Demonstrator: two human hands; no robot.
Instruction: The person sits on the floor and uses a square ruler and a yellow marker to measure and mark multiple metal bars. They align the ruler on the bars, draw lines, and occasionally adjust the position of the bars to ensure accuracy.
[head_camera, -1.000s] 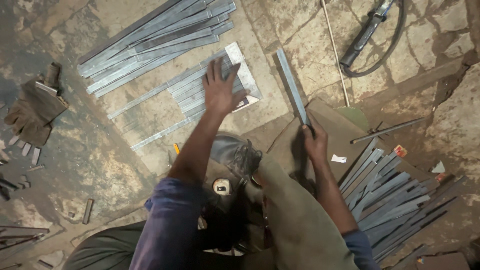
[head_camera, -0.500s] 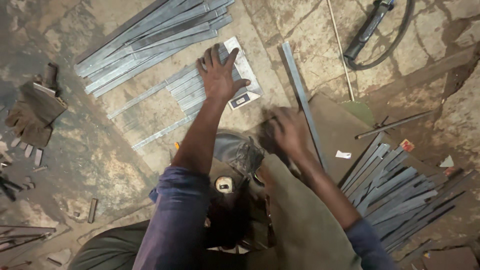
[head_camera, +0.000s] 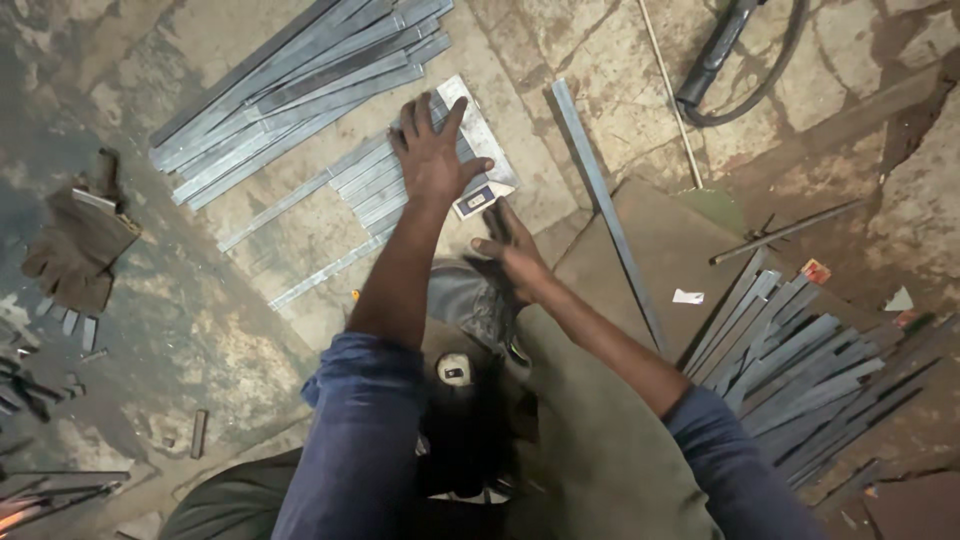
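My left hand lies flat with fingers spread on a row of short flat metal strips laid side by side on the floor. Under its fingers is the steel blade of a try square, whose stock sits just below the thumb. My right hand is close below the stock, blurred, its fingers partly curled with something small and dark sticking up from them. I cannot tell whether it grips anything. A single long metal strip lies free on the floor to the right of it.
A pile of long strips lies at the top left and another pile at the right. Worn gloves are at the left. A corded tool and a thin rod lie at the top right. My shoe is below the hands.
My right hand let go of the long strip, which now lies on the floor, and moved left to the square's stock. My left hand stayed pressed on the strips.
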